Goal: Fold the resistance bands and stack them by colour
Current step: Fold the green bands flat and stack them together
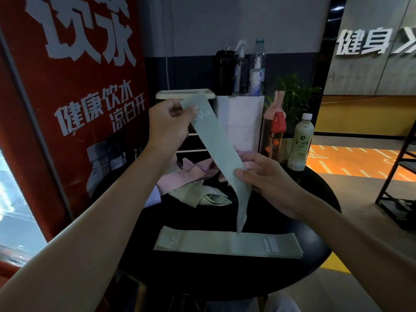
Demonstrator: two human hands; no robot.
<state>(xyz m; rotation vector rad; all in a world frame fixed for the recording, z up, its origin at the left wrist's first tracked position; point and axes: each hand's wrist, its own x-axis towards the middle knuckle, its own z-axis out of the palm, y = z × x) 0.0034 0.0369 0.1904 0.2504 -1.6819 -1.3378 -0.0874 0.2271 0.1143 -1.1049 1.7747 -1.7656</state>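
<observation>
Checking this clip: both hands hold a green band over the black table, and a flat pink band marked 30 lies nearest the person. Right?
Not quite. The head view shows the flat band marked 30 is green, not pink. The left hand and right hand do hold a green band over the black table.

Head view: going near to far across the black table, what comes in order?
In order: flat green band stack → loose green bands → pink bands → white drawer unit. Omitted: the held green band, which overlaps these.

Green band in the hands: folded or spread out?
Spread: the green band runs full length from the left hand to the right hand, tail hanging.
</observation>
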